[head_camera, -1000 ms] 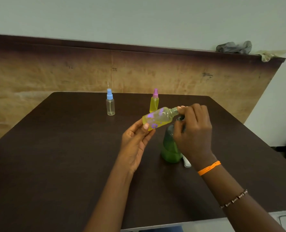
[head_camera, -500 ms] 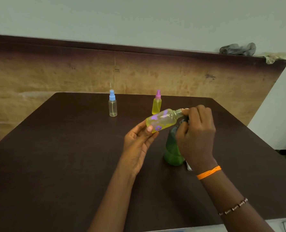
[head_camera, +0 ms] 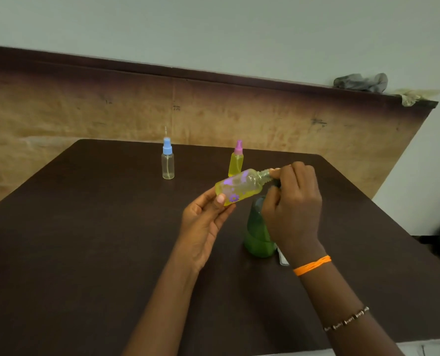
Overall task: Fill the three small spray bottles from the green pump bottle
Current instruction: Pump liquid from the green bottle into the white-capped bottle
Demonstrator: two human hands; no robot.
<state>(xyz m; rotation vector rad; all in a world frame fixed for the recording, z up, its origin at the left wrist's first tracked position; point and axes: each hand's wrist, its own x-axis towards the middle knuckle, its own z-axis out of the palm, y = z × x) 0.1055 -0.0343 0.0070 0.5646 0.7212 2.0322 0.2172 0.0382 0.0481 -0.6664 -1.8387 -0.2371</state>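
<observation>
Left hand [head_camera: 203,222] grasps the uncapped, yellow-filled flowered small plastic bottle [head_camera: 239,187], tilted above the green pump bottle [head_camera: 257,232]; right hand [head_camera: 291,201] clenches over that pump. Further tilt risks spillage from the open neck.

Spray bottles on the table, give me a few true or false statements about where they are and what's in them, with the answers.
1. The left hand holds the flowered bottle tilted, neck toward the right hand. True.
2. The blue-capped bottle is full of yellow liquid. False: it looks clear and nearly empty.
3. The pink-capped bottle stands upright holding yellow liquid. True.
4. The green pump bottle lies on its side. False: it stands upright behind the right hand.
5. The flowered bottle has its sprayer on. False: its threaded neck is bare.
</observation>
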